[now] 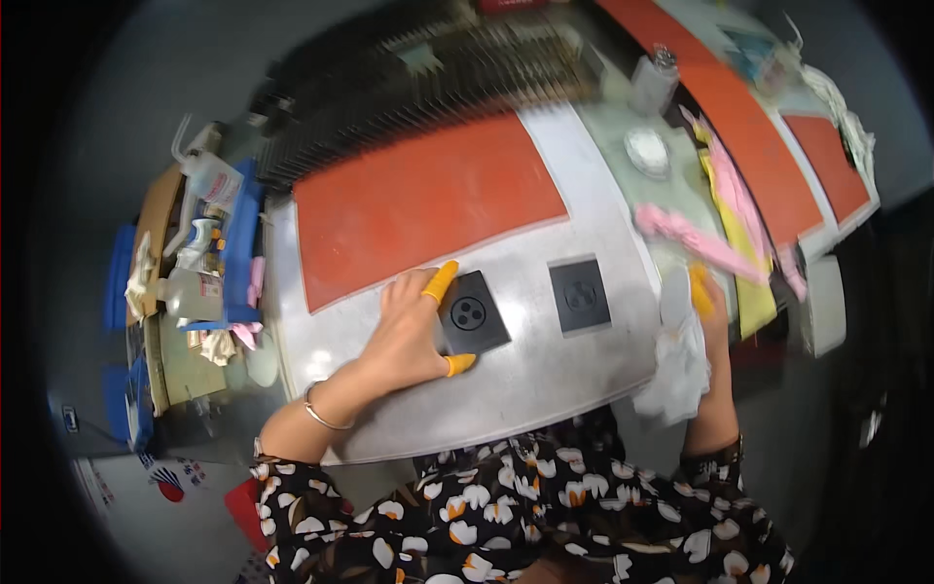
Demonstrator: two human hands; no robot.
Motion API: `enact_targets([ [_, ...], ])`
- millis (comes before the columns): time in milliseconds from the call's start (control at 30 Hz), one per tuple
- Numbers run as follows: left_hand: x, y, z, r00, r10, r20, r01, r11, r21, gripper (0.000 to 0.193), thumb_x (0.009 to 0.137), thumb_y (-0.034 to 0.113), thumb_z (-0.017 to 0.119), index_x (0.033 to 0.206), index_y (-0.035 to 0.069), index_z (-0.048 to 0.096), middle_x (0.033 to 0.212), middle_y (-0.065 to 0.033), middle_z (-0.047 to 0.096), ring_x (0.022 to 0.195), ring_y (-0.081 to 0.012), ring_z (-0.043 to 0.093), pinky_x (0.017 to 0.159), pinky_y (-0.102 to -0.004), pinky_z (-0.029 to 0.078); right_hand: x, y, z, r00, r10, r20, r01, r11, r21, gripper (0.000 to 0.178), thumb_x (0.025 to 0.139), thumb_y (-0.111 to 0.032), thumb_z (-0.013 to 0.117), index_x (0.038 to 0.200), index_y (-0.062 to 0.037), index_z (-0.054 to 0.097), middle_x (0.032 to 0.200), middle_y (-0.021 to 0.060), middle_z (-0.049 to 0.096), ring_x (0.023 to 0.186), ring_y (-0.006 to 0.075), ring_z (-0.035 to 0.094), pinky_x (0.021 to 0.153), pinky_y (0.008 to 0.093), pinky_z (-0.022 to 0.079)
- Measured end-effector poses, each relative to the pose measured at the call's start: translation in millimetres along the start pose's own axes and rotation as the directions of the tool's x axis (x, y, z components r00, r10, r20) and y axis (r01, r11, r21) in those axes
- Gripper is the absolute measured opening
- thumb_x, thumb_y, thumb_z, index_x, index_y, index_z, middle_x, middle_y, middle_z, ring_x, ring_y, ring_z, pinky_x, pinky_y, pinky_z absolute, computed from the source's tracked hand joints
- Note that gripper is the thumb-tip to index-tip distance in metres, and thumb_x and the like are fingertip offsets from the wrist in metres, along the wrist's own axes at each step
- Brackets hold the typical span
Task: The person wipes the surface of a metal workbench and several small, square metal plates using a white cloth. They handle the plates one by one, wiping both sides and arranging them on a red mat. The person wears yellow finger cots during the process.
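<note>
Orange finger cots cover the thumb and a finger of my left hand (399,336), which spans a dark rectangular plate (486,307) and grips it by its edges. A raised round cluster of small dark circles sits on that plate. To its right a second dark plate (581,282) of similar look lies flat on the grey work surface, touched by neither hand. Off the right edge of this surface, my right hand (715,302), also with an orange finger cot, is closed on a crumpled white cloth (673,375). The cloth hides part of its fingers.
Behind the plates lies a red-brown mat (428,204), and beyond it a dark slotted rack (418,97). Squeeze bottles (195,295) stand by a blue tray (243,234) at left. A pump bottle (654,83), white dish (647,151) and pink cloth (700,241) are at right.
</note>
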State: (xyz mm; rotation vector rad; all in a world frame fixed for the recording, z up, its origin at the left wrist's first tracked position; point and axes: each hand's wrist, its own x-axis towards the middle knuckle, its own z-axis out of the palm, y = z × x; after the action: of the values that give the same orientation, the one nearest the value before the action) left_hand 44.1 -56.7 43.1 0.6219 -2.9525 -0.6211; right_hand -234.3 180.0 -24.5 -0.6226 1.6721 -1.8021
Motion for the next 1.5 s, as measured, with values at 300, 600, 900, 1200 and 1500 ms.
enact_targets([
  [300,222.9,-166.4,-181.4,0.954,-0.098,-0.282,0.200,0.911,0.360,0.079,0.062,0.023,0.072,0.126,-0.008,0.037,0.115,-0.0204,0.045,0.108,-0.0340,0.048,0.090,-0.0357,0.042,-6.3,2.5,1.1,0.990,0.138,0.012,-0.138,0.974,0.179,0.007,0.084,-0.011,0.052,0.083,-0.0042,0.054,0.070,-0.0021,0.053,0.062,0.0053,0.050,0.055,0.0198,0.040],
  [600,332.5,-174.7,-131.9,0.987,-0.145,0.075,0.090,0.865,0.493,0.066,0.063,0.028,0.070,0.116,-0.005,0.050,0.117,-0.0144,0.050,0.111,-0.0306,0.044,0.089,-0.0423,0.036,0.7,-5.4,-2.6,0.997,0.022,0.080,-0.019,0.999,-0.032,0.008,0.084,-0.011,0.051,0.085,-0.0038,0.054,0.071,-0.0013,0.053,0.062,0.0062,0.050,0.055,0.0200,0.040],
  [900,301.8,-135.3,-150.3,0.994,-0.111,0.019,0.102,0.962,0.254,0.087,0.065,0.015,0.067,0.137,-0.007,0.023,0.132,-0.0239,0.040,0.116,-0.0276,0.045,0.096,-0.0352,0.038,2.4,5.7,-17.2,0.996,-0.041,0.076,0.058,0.970,-0.235,0.021,0.082,-0.023,0.055,0.083,-0.0024,0.055,0.079,0.0003,0.052,0.072,0.0094,0.047,0.065,0.0227,0.038],
  [1200,91.6,9.4,-3.8,0.971,0.169,-0.169,-0.199,0.964,-0.177,0.074,0.067,0.037,0.075,0.123,-0.001,0.045,0.124,-0.0199,0.047,0.114,-0.0338,0.046,0.097,-0.0407,0.036,-4.7,1.7,-13.1,0.977,0.130,0.168,-0.157,0.975,0.157,0.020,0.088,-0.021,0.055,0.100,-0.0047,0.054,0.078,-0.0002,0.058,0.061,0.0067,0.056,0.053,0.0205,0.046],
  [1500,67.4,72.5,88.9,0.997,0.065,-0.049,-0.066,0.997,-0.027,0.096,0.052,0.036,0.083,0.124,-0.009,0.038,0.121,-0.0201,0.038,0.115,-0.0326,0.032,0.095,-0.0453,0.024,4.6,18.1,-14.4,0.993,0.047,0.112,-0.067,0.980,0.186,0.015,0.088,-0.019,0.056,0.096,-0.0063,0.056,0.073,-0.0024,0.056,0.051,0.0059,0.053,0.043,0.0201,0.042],
])
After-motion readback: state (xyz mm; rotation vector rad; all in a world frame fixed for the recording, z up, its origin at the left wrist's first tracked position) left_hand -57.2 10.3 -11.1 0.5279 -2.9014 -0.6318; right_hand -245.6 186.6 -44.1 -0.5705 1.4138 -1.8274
